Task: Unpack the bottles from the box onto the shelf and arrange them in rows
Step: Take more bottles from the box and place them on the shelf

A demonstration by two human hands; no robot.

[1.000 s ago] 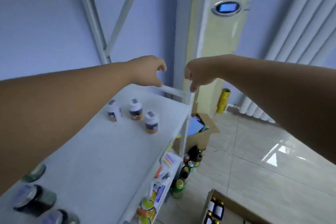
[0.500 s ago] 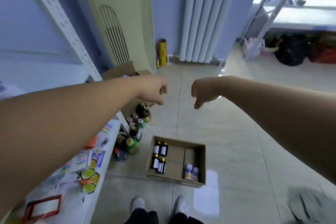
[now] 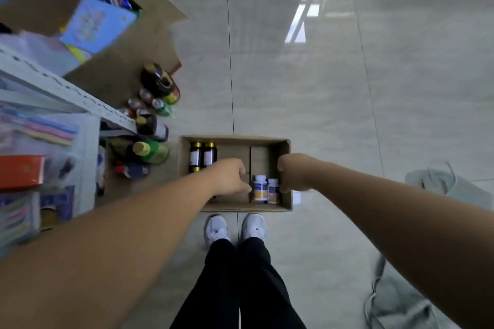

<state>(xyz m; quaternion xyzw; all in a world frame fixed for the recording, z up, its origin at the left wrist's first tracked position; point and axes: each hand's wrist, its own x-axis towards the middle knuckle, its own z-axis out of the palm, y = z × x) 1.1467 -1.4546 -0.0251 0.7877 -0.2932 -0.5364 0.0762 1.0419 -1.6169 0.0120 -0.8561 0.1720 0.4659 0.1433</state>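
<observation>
An open cardboard box [image 3: 286,204] stands on the floor just in front of my feet. In its right half stand two white bottles [image 3: 260,189] with blue and orange labels. Two dark bottles with gold caps [image 3: 203,156] stand at its far left. Both my arms reach down into the box. My left hand [image 3: 231,176] has loosely curled fingers, with a fingertip at the left white bottle. On the other side of the pair, my right hand [image 3: 294,175] is curled against the right white bottle. Neither hand holds a bottle.
The white metal shelf [image 3: 64,93] runs along the left, with stationery and coloured packets on its lower level. Several bottles and cans [image 3: 149,125] crowd the floor beside it, behind them an open carton [image 3: 120,69] of booklets. A grey bag [image 3: 427,181] lies at the right.
My view has swung from the top shelf down to the floor. Both hands have dropped from the shelf's far rail into the box, on either side of the white bottles.
</observation>
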